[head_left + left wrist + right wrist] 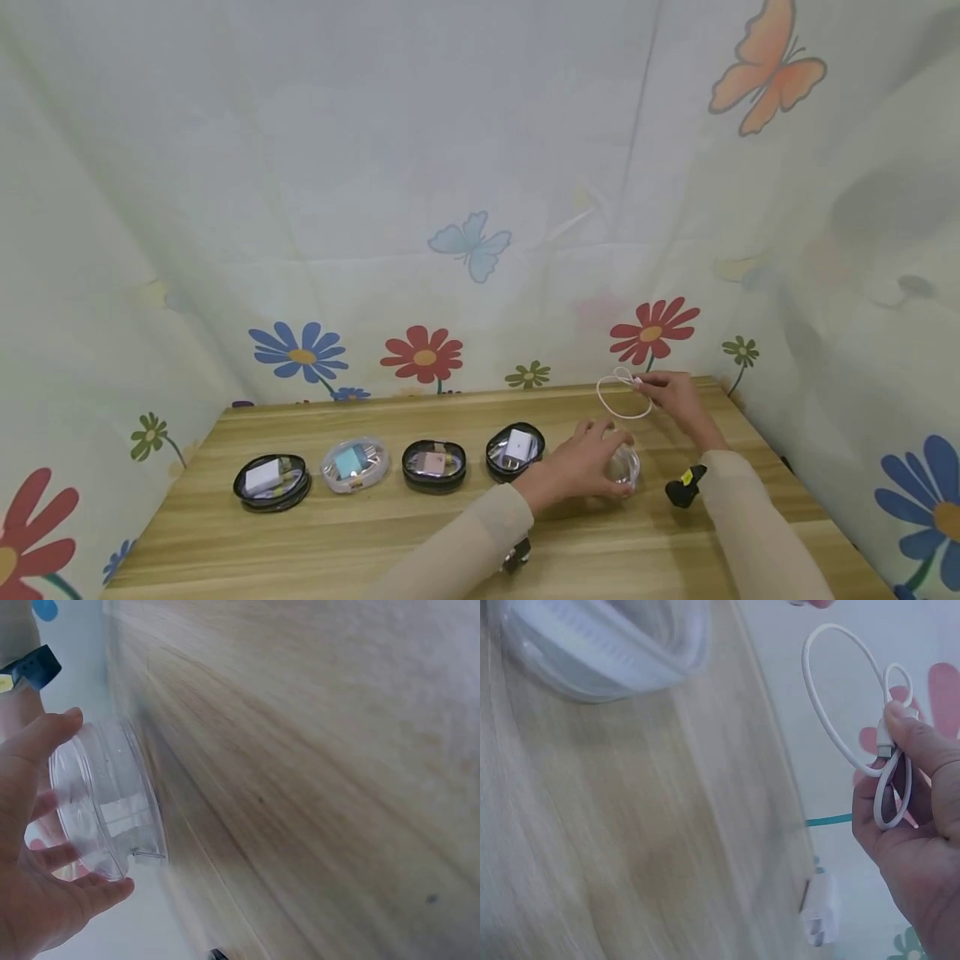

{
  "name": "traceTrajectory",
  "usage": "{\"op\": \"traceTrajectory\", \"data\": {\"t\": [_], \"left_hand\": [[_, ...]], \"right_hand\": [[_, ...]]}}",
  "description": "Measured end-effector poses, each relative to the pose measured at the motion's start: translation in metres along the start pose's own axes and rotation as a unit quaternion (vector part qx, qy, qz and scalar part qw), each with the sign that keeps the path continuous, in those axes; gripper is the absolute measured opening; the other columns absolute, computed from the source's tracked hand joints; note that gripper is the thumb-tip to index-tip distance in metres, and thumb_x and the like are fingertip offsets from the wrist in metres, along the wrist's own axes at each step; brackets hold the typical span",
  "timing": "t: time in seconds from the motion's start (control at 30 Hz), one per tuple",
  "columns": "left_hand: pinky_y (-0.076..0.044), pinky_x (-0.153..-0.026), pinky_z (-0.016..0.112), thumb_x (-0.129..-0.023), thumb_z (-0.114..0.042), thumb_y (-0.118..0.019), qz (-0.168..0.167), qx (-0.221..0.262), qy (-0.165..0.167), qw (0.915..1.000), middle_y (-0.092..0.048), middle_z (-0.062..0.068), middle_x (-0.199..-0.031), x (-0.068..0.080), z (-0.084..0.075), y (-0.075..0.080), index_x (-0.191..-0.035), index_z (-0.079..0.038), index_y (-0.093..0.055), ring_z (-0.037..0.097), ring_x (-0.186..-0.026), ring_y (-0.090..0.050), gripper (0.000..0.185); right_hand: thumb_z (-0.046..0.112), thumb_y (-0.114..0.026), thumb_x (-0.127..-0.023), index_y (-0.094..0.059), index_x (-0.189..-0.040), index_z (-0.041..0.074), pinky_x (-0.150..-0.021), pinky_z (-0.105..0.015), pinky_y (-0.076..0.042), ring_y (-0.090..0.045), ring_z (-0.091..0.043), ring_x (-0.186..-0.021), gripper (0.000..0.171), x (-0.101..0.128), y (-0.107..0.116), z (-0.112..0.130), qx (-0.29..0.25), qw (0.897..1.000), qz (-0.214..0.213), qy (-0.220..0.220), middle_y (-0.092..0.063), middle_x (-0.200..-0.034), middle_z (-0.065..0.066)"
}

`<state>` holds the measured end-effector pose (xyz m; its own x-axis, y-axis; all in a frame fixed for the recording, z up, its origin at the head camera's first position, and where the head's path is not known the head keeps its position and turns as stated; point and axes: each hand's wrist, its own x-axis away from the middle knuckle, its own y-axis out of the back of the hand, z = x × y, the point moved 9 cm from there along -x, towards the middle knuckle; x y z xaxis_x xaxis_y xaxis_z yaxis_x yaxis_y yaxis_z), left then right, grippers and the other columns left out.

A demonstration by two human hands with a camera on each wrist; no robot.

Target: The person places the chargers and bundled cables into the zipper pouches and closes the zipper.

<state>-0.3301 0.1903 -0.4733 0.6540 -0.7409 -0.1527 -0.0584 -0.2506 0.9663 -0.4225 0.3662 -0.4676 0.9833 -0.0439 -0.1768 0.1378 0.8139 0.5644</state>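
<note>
- Head view: the left hand (581,467) curls over a clear round case (624,465) that sits on the wooden table (315,533), thumb and fingers wrapped round its rim. The right hand (673,395) is raised just behind it, near the table's far edge, pinching a looped white cable (621,398) that hangs to the left of its fingertips, clear of the case. Four filled cases (390,463) lie in a row further left, well apart from both hands.
- Left wrist view: the clear round case (105,802) is gripped edge-on, with the thumb along its upper rim and the fingers (56,859) showing through the plastic beneath; its far side lies against the table (315,780).
- Right wrist view: the right hand (915,847) holds the white cable (840,735) between thumb and curled fingers at its connector end, the big loop standing free above the grip. The clear case (607,645) is well apart, at upper left. A white plug (821,907) lies on the table's edge below the hand.
</note>
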Motion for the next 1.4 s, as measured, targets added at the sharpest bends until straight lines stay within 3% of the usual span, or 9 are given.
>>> {"op": "traceTrajectory", "data": {"t": [0.17, 0.33, 0.6, 0.83, 0.93, 1.07, 1.27, 1.4], "left_hand": [[-0.053, -0.092, 0.033, -0.083, -0.061, -0.076, -0.006, -0.002, 0.009, 0.9999, -0.044, 0.005, -0.149, -0.001, 0.003, 0.0, -0.14, -0.032, -0.051, 0.027, -0.129, -0.047, 0.069], [-0.055, -0.091, 0.037, -0.081, -0.064, -0.077, -0.018, -0.006, 0.033, 0.9993, -0.044, 0.003, -0.149, 0.0, 0.007, 0.002, -0.142, -0.033, -0.05, 0.027, -0.132, -0.047, 0.073], [-0.056, -0.09, 0.038, -0.082, -0.061, -0.078, -0.024, 0.017, 0.055, 0.998, -0.042, 0.003, -0.151, 0.003, 0.01, 0.004, -0.145, -0.031, -0.048, 0.028, -0.134, -0.046, 0.076], [-0.057, -0.086, 0.036, -0.083, -0.058, -0.078, -0.041, 0.04, 0.064, 0.9963, -0.039, 0.005, -0.152, 0.003, 0.013, 0.006, -0.145, -0.028, -0.047, 0.026, -0.134, -0.046, 0.077], [-0.057, -0.087, 0.036, -0.082, -0.058, -0.079, -0.037, 0.057, 0.071, 0.9952, -0.037, 0.007, -0.154, 0.004, 0.014, 0.005, -0.147, -0.026, -0.045, 0.026, -0.138, -0.042, 0.08], [-0.057, -0.088, 0.034, -0.083, -0.057, -0.079, -0.032, 0.074, 0.066, 0.9946, -0.035, 0.008, -0.153, 0.006, 0.013, 0.005, -0.148, -0.023, -0.044, 0.026, -0.139, -0.041, 0.082], [-0.055, -0.091, 0.033, -0.083, -0.055, -0.08, -0.038, 0.08, 0.049, 0.9949, -0.035, 0.008, -0.151, 0.007, 0.011, 0.006, -0.143, -0.024, -0.046, 0.026, -0.136, -0.041, 0.076], [-0.053, -0.095, 0.034, -0.082, -0.054, -0.081, -0.036, 0.088, 0.052, 0.9941, -0.035, 0.007, -0.152, 0.007, 0.013, 0.006, -0.143, -0.025, -0.046, 0.025, -0.137, -0.04, 0.076]], "right_hand": [[0.026, -0.069, -0.099, -0.067, -0.124, -0.008, -0.059, -0.03, -0.045, -0.05, -0.014, -0.068, 0.042, 0.007, 0.009, 0.005, -0.049, 0.999, 0.002, -0.018, -0.062, -0.082, -0.008], [0.024, -0.068, -0.1, -0.062, -0.129, -0.012, -0.059, -0.026, -0.046, -0.05, -0.011, -0.069, 0.046, 0.018, 0.015, 0.008, -0.107, 0.994, 0.003, -0.038, -0.062, -0.082, -0.003], [0.023, -0.069, -0.099, -0.068, -0.123, -0.009, -0.059, -0.026, -0.044, -0.05, -0.011, -0.069, 0.04, 0.044, 0.016, 0.009, -0.075, 0.996, 0.001, -0.054, -0.059, -0.076, 0.001], [0.02, -0.07, -0.098, -0.065, -0.125, -0.011, -0.058, -0.025, -0.045, -0.052, -0.01, -0.07, 0.041, 0.067, 0.004, 0.003, -0.11, 0.989, 0.013, -0.102, -0.064, -0.079, 0.001], [0.021, -0.071, -0.098, -0.067, -0.122, -0.01, -0.058, -0.025, -0.044, -0.052, -0.013, -0.072, 0.04, 0.073, -0.006, 0.0, -0.083, 0.989, 0.029, -0.116, -0.061, -0.077, 0.001], [0.02, -0.072, -0.096, -0.071, -0.117, -0.009, -0.057, -0.025, -0.042, -0.052, -0.015, -0.071, 0.036, 0.076, -0.023, 0.003, -0.037, 0.992, 0.058, -0.102, -0.06, -0.074, 0.0], [0.013, -0.073, -0.093, -0.076, -0.111, -0.003, -0.063, -0.023, -0.047, -0.056, -0.011, -0.074, 0.024, 0.073, -0.041, 0.013, 0.043, 0.994, 0.089, -0.049, -0.073, -0.09, -0.005], [0.01, -0.074, -0.09, -0.08, -0.096, 0.004, -0.058, -0.024, -0.043, -0.053, -0.011, -0.065, 0.011, 0.073, -0.048, 0.021, 0.087, 0.989, 0.118, -0.007, -0.067, -0.072, -0.002]]}}
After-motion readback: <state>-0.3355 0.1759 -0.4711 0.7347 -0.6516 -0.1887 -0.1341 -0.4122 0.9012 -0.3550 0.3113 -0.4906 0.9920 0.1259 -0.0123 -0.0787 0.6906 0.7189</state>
